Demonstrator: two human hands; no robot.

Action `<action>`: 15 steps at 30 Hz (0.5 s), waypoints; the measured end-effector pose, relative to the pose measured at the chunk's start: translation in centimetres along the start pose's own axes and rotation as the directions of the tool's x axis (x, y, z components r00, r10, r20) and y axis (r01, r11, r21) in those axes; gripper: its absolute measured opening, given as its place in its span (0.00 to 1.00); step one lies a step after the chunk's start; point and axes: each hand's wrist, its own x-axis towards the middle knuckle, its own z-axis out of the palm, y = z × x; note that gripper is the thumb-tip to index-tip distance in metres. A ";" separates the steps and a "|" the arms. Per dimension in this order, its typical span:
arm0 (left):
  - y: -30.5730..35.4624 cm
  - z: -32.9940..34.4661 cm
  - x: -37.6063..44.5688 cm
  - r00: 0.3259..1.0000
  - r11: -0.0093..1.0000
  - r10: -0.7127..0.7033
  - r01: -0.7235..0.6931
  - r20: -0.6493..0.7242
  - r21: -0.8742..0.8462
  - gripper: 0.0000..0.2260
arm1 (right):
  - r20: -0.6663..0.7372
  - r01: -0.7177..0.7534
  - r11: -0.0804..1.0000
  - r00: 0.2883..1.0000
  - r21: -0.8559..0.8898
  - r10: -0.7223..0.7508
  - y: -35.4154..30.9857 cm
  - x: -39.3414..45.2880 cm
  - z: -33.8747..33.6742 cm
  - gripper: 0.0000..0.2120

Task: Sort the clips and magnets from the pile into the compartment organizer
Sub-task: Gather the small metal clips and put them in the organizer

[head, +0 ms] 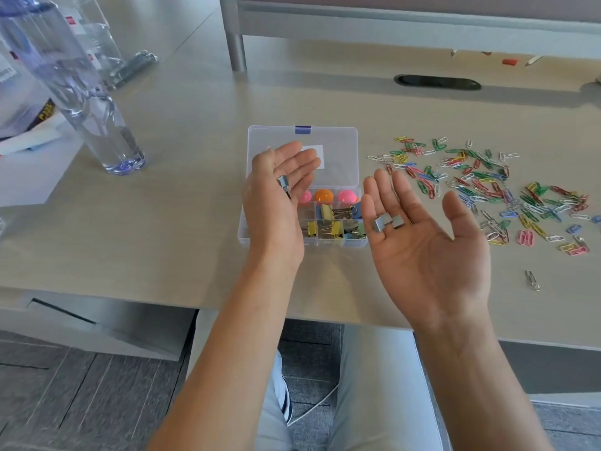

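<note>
silver metal pieces lie in both our palms: two small blocks (pixel 387 222), likely magnets, rest where the fingers of our right hand (pixel 426 242) meet the palm, and one silver piece (pixel 284 184) sits in our left hand (pixel 279 196). both grips are apart, fingers straight, nothing pinched; we judge the palms serve as trays so the pieces can be tipped into a compartment. the clear organizer (pixel 304 236) lies just beyond and between the hands, lid (pixel 338 138) thrown back, partly hidden by the left one. in it we count three round magnets (pixel 323 196), two pink and one orange, plus several binder clips (pixel 328 212) we cannot count exactly. the paper clip pile (pixel 487 187) spreads on the bench (pixel 182 203) beyond the right hand, too many to count, with one stray clip (pixel 532 280) to its right.
</note>
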 end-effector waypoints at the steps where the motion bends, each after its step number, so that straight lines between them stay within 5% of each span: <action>1: -0.2 0.0 0.1 1.000 0.999 0.013 -0.013 0.005 0.031 0.20 | -0.003 0.010 1.000 1.000 0.000 -0.010 -0.2 0.0 0.0 0.27; 15: -0.8 0.0 0.2 0.997 0.983 0.077 -0.081 0.030 0.164 0.25 | -0.282 0.212 0.976 0.939 0.037 -0.194 -1.5 0.0 -1.0 0.27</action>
